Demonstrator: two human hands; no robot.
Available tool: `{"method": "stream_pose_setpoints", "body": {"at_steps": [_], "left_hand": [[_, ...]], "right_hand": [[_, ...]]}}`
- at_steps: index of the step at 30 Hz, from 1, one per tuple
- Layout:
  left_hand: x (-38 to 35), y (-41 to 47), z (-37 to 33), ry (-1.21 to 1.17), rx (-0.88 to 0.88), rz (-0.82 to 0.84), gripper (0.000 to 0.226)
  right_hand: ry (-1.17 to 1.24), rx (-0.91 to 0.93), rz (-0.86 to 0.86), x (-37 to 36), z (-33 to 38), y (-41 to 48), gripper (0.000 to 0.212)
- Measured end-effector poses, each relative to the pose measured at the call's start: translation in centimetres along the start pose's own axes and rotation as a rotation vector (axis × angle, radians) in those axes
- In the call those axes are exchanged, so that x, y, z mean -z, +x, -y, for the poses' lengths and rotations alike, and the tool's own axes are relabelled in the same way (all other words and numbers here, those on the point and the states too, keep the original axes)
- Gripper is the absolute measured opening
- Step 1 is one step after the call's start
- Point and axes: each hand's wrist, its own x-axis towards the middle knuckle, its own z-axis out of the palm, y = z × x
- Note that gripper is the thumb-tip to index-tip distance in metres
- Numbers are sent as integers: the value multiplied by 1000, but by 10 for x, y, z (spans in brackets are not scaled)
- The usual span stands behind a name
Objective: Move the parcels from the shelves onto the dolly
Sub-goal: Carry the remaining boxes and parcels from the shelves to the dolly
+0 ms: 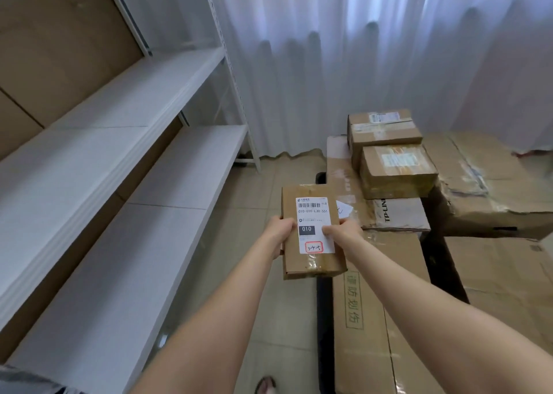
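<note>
We hold the flat labelled parcel (312, 232) in both hands, over the floor at the shelf-side edge of the dolly (325, 334). Our left hand (279, 232) grips its left edge with the thumb on top, and our right hand (344, 230) pinches the right edge, thumb on the white label. We judge the landing to be the risk. The dolly's load is an uneven heap, so a flat parcel set on a sloping or crushed top could slide to the floor. It could also knock the small taped box (384, 130) or the second taped box (398, 169) perched high at the dolly's far end. On the dolly's near end lies a long carton with green print (359, 319), mid-way a TP-LINK box (401, 214), and on its far side a crumpled large carton (484, 184). All appear closed, so we cannot see what is inside.
</note>
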Motion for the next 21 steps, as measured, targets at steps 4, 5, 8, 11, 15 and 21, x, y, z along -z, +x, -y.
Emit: {"method": "stream_pose_setpoints", "body": {"at_steps": [4,5,8,11,15,21], "left_hand": [[12,71,-37,62,-9,80,35],[15,90,-47,82,-13,102,36],[26,148,-81,142,-16,185,38],[38,192,-112,161,-7,241,35],[41,244,-139,184,10,280,34],[4,306,-173,248,55,344,36]], "right_hand": [[6,-34,-103,-20,31,55,15],[10,-44,-134,-25,41,67,13],[37,-79,-229,-42,72,106,19],[16,-105,-274,-59,104,137,35],[-18,-105,-289,-69,131,176,51],[-14,-181,-342,-51,149,241,54]]}}
